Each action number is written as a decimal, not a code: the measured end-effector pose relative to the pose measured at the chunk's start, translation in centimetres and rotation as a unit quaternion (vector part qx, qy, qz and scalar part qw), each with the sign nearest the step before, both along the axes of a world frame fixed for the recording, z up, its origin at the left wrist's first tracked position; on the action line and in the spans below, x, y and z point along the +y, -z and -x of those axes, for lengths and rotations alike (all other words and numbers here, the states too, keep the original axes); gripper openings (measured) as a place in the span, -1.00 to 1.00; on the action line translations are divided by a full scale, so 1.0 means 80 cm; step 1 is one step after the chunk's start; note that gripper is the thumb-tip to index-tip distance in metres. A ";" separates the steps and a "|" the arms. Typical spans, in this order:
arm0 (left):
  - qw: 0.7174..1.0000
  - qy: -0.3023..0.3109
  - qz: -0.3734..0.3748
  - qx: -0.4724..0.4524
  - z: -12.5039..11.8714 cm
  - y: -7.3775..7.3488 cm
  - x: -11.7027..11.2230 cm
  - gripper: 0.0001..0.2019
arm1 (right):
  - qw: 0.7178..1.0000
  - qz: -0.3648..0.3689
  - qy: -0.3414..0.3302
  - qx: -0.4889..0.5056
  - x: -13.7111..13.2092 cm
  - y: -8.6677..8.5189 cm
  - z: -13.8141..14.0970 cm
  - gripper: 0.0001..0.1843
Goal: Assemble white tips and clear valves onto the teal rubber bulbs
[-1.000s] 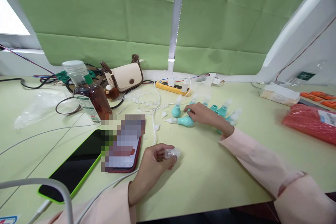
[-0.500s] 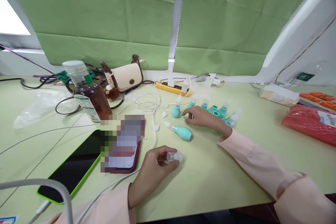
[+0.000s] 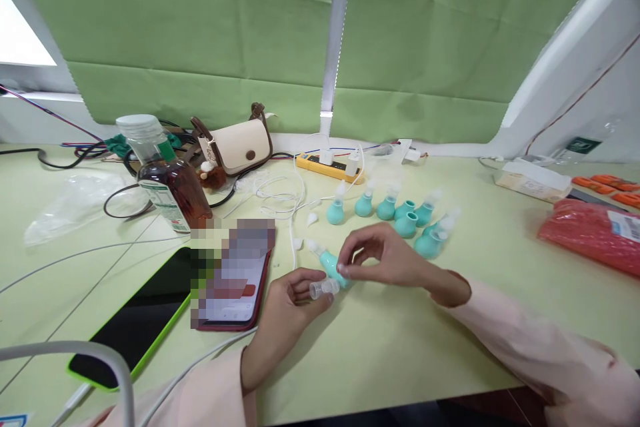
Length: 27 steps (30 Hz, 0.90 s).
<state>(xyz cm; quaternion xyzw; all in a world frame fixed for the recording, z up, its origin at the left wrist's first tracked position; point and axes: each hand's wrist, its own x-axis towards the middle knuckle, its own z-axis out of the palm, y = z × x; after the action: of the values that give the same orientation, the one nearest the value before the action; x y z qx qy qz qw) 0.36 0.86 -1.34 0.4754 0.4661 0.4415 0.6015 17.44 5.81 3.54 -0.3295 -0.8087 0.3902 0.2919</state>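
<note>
My left hand [image 3: 295, 300] has its thumb and fingers closed around a short clear plastic tube [image 3: 324, 289]. My right hand [image 3: 385, 257] is drawn close to it, thumb and index finger pinched together; whatever is between the tips is too small to make out. Directly under those fingertips lies a teal squeeze-bulb aspirator [image 3: 327, 263] with a clear nozzle, partly covered by the hand. Behind the right hand stand several teal bulbs [image 3: 335, 212], some topped with clear nozzles, others with open necks such as the teal bulb [image 3: 406, 225].
Two phones, one with a green-edged case [image 3: 140, 313] and one in a red case [image 3: 257, 307], lie to the left. Small clear tips [image 3: 312, 219] and a white cable [image 3: 293, 247] are nearby. A brown bottle [image 3: 175, 190], yellow power strip [image 3: 310, 165] and red package [image 3: 575, 230] stand farther out.
My right hand has come from the bulbs at the back toward my left hand. The lying aspirator has turned, its bulb end now closer to the tube. My left hand shifted slightly left.
</note>
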 end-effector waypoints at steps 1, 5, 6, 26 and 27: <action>1.000 -0.002 0.000 -0.007 0.000 0.000 0.000 -0.73 | 1.000 -0.002 0.003 0.026 -0.010 0.005 0.002 -0.89; 1.000 0.023 -0.005 -0.017 -0.002 -0.003 -0.004 -0.79 | 0.993 -0.054 0.045 0.096 -0.031 0.030 0.005 -0.89; 0.999 0.030 -0.006 -0.013 -0.003 -0.004 -0.005 -0.80 | 0.991 -0.053 0.052 0.110 -0.032 0.034 0.004 -0.89; 1.000 0.026 0.003 -0.006 -0.004 -0.007 -0.005 -0.79 | 0.983 -0.111 0.000 0.147 -0.034 0.036 0.006 -0.76; 1.000 0.026 0.003 -0.005 -0.004 -0.007 -0.005 -0.79 | 0.981 -0.122 0.001 0.149 -0.035 0.036 0.007 -0.76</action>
<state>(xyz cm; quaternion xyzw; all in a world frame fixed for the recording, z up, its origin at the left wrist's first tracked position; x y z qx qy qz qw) 0.67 0.49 -0.76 0.4833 0.4521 0.4269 0.6163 16.88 3.00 0.64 -0.2302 -0.7971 0.3334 0.4478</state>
